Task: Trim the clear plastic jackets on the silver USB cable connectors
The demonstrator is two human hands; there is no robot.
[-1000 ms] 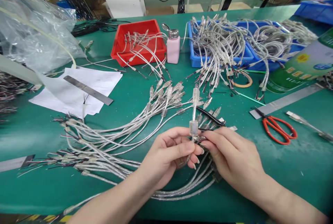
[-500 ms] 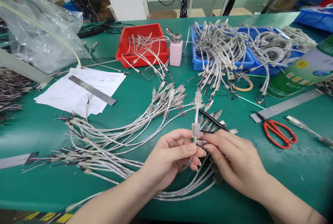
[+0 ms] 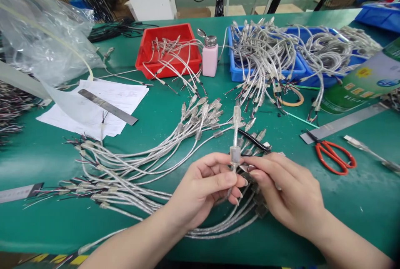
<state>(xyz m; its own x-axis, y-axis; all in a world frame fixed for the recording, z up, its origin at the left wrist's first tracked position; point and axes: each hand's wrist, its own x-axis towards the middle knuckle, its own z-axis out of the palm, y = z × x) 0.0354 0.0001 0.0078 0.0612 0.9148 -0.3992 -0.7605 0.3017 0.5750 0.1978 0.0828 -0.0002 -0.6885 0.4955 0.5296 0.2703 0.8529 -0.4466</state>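
My left hand (image 3: 203, 188) and my right hand (image 3: 286, 190) meet over the green table (image 3: 162, 106) near its front edge. Both pinch one clear silver cable (image 3: 235, 133) just below its small ferrite block, and the cable stands upright with its USB plug at the top. A fanned bundle of similar cables (image 3: 140, 156) lies to the left and under my hands, its stripped coloured wire ends pointing left. A black-handled tool (image 3: 254, 140) lies just beyond my right hand.
At the back stand a red bin (image 3: 167, 50) with a few cables, a pink pump bottle (image 3: 209, 58) and blue bins (image 3: 265, 65) heaped with cables. Red-handled scissors (image 3: 334, 155) and a steel ruler (image 3: 343, 122) lie right. Papers with another ruler (image 3: 106, 106) and a plastic bag (image 3: 40, 40) lie left.
Both hands have stayed on the upright cable with only slight finger shifts; the view itself bobbed a little.
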